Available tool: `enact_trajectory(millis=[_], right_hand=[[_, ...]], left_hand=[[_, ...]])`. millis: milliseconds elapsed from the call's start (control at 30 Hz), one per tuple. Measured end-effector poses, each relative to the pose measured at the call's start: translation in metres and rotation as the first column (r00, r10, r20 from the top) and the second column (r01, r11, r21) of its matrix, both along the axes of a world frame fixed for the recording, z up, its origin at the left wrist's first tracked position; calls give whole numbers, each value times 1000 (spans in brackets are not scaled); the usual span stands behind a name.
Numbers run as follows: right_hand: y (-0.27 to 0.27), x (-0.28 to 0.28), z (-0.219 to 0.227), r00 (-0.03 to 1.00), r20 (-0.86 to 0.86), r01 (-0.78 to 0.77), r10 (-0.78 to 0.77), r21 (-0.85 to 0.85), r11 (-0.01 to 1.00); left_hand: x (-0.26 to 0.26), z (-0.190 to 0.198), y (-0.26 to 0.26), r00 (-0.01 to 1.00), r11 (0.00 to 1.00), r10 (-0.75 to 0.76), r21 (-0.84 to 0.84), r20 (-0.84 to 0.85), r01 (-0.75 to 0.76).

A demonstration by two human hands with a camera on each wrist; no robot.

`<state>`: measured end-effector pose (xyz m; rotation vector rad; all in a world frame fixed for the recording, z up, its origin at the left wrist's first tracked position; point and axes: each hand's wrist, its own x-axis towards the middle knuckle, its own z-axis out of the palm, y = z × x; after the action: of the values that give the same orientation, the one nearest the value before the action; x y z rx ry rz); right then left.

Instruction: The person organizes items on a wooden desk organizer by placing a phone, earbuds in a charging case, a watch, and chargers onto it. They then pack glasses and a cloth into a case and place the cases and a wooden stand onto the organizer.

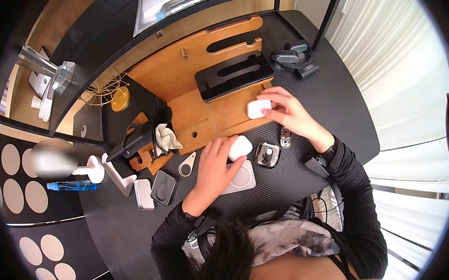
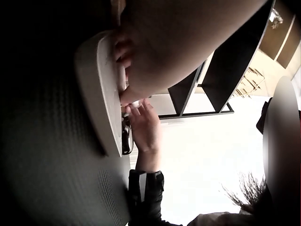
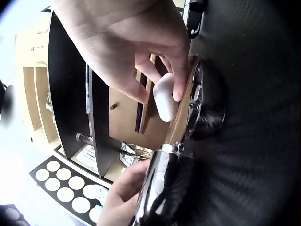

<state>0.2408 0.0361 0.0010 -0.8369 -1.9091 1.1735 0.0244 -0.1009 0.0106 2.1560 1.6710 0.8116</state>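
My left hand (image 1: 213,165) pinches a rounded white case (image 1: 240,148) between thumb and fingers, near the front edge of a wooden desk stand (image 1: 193,116). Below it lies a pale rounded-square case (image 1: 243,178) with a round recess, partly covered by the hand. My right hand (image 1: 291,114) holds a second white case, like an earbud case (image 1: 259,109), low over the stand's base. In the right wrist view, fingers curl around this earbud case (image 3: 164,97). A glossy dark, rounded-square object (image 1: 267,154) lies between the hands, and a small metallic item (image 1: 285,137) is below the right wrist.
A glossy black slab (image 1: 234,75) leans on the stand. Black goggle-like gear (image 1: 296,58) sits behind right. Leftward are a teardrop key fob (image 1: 187,164), a grey tray (image 1: 163,187), a white tray (image 1: 144,194), a cloth (image 1: 167,139) and a gold wheel ornament (image 1: 112,91).
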Motion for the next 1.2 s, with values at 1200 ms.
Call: enact_trajectory(millis=[1200], right_hand=[[6,-45,-3,958,-41,-279,282,80,957]], left_hand=[[-48,7,84,930,964,179,-246,320,-100]])
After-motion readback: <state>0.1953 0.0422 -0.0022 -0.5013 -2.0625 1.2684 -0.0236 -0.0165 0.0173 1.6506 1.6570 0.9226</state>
